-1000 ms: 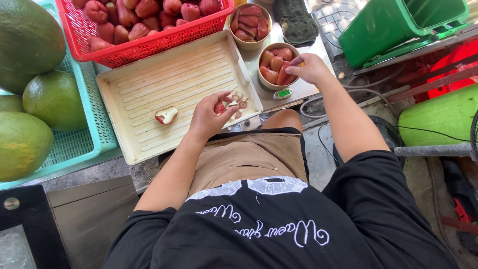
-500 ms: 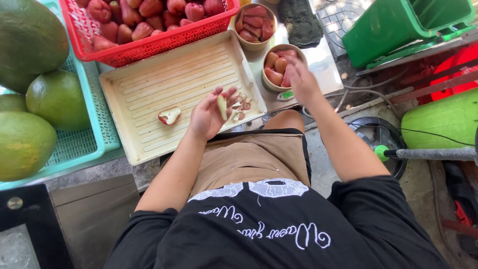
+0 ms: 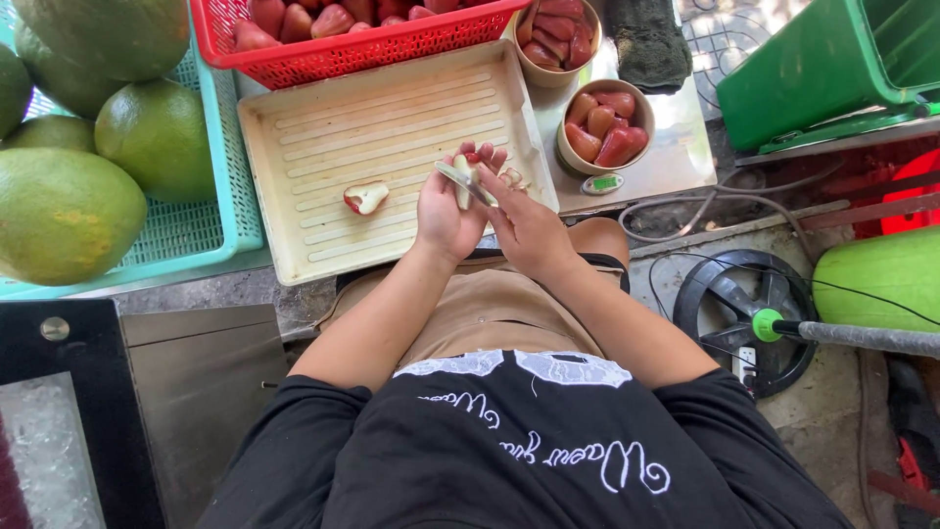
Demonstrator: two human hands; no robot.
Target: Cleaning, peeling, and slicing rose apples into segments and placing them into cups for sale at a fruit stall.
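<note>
Nearest, over the cream tray's [image 3: 323, 127] near right edge, the left hand [image 3: 446, 211] has its fingers [image 3: 480, 162] closed around a rose apple piece [image 3: 460, 176], its long axis pointing near to far. The right hand [image 3: 524, 225] pinches a knife [image 3: 460, 181] laid across it. One cut piece [image 3: 365, 197] lies on the tray to the left. Farther off, two cups [image 3: 605, 125] already hold pieces, while the red basket [image 3: 343, 44] is full, so I judge much cutting remains.

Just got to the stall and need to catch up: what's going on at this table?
A person is cutting red fruit over a cream tray. The left hand holds a fruit piece; the right hand works a knife against it. One cut piece lies on the tray. Two paper cups beside it hold slices, and a red basket behind holds whole fruit.
</note>
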